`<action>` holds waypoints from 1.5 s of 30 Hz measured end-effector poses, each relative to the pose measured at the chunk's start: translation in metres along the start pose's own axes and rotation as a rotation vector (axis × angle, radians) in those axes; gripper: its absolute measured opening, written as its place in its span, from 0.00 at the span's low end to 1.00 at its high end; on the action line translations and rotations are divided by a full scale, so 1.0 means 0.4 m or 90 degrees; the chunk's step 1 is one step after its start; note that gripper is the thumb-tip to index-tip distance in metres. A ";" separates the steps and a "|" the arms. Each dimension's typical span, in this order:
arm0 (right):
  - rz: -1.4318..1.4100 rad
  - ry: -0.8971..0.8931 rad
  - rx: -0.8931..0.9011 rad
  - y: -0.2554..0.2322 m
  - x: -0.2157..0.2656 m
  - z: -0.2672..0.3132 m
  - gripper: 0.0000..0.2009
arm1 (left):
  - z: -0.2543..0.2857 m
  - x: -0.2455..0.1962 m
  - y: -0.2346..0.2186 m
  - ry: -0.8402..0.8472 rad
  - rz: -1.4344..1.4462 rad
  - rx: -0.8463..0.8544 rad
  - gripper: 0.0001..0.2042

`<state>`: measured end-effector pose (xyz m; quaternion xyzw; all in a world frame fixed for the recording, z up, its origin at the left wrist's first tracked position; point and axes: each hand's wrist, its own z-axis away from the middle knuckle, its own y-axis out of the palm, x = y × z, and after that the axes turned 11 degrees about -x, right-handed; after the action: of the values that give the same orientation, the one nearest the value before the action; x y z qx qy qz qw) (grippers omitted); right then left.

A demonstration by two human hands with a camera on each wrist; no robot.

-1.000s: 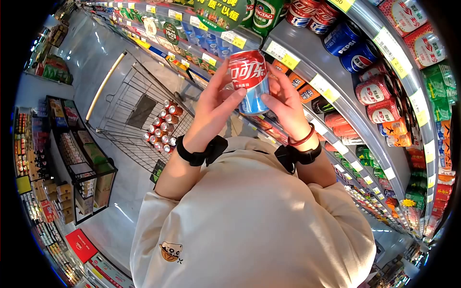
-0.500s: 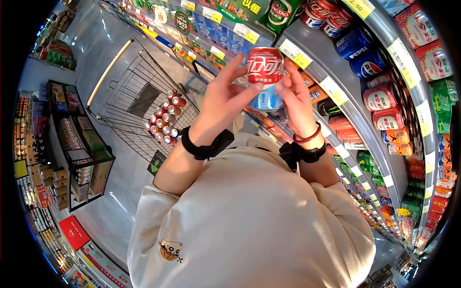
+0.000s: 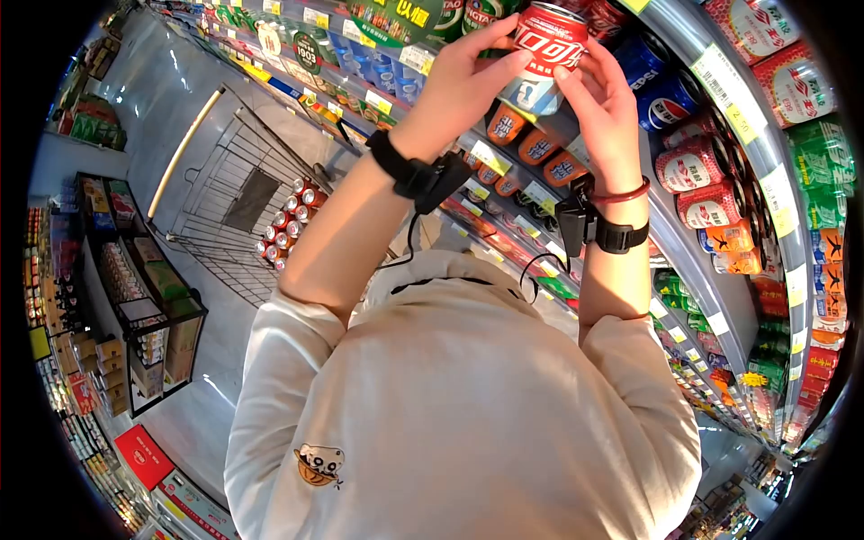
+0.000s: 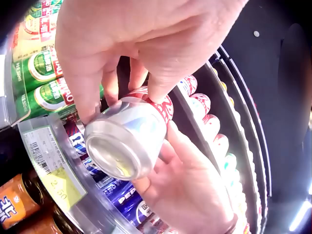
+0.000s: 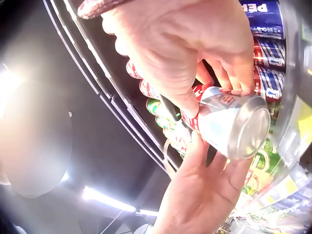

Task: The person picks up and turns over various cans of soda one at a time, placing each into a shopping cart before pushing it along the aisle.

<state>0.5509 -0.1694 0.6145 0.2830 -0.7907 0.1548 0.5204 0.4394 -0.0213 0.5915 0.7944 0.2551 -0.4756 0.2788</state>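
Note:
A red and pale-blue soda can [image 3: 549, 43] with large white lettering is held up in front of the shelf. My left hand [image 3: 457, 85] grips its left side, thumb across the front. From the right, the fingers and thumb of my right hand [image 3: 614, 117] hold it too. In the left wrist view the can's silver bottom [image 4: 111, 155] faces the camera. The right wrist view shows the can's pale side [image 5: 222, 124] between both hands.
Blue Pepsi cans [image 3: 668, 106] lie on the shelf just right of the can, and green beer cans [image 4: 46, 63] lie to its left. Orange cans [image 3: 537, 144] fill the shelf below. A shopping cart [image 3: 216, 193] with several red cans [image 3: 286, 225] stands at the left.
Both hands have carried the can up and forward from before my chest to the shelf, right of the green beer cans. My arms are stretched further out.

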 end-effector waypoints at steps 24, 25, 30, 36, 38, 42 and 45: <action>0.304 -0.148 -0.187 0.013 -0.125 -0.088 0.39 | -0.089 0.092 0.057 0.246 -0.149 0.000 0.17; 0.314 -0.181 -0.203 0.018 -0.137 -0.094 0.39 | -0.099 0.118 0.051 0.248 -0.148 -0.002 0.17; 0.361 -0.224 -0.236 0.025 -0.173 -0.110 0.40 | -0.116 0.153 0.052 0.280 -0.212 0.017 0.21; 0.402 -0.272 -0.233 0.028 -0.195 -0.126 0.39 | -0.035 0.090 -0.025 0.248 -0.283 -0.024 0.16; 0.533 -0.351 -0.284 0.048 -0.154 -0.096 0.37 | 0.024 0.071 -0.090 0.227 -0.299 -0.031 0.18; 0.131 -0.401 -0.168 0.107 0.057 0.084 0.18 | 0.169 0.036 -0.298 0.153 -0.300 -0.045 0.20; 0.101 -0.650 -0.124 0.098 0.259 0.206 0.09 | 0.328 0.062 -0.498 -0.051 -0.394 -0.131 0.17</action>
<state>0.4357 -0.2124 0.6770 0.2118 -0.9733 -0.0377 0.0794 0.2359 0.0346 0.4779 0.6278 0.5198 -0.5401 0.2098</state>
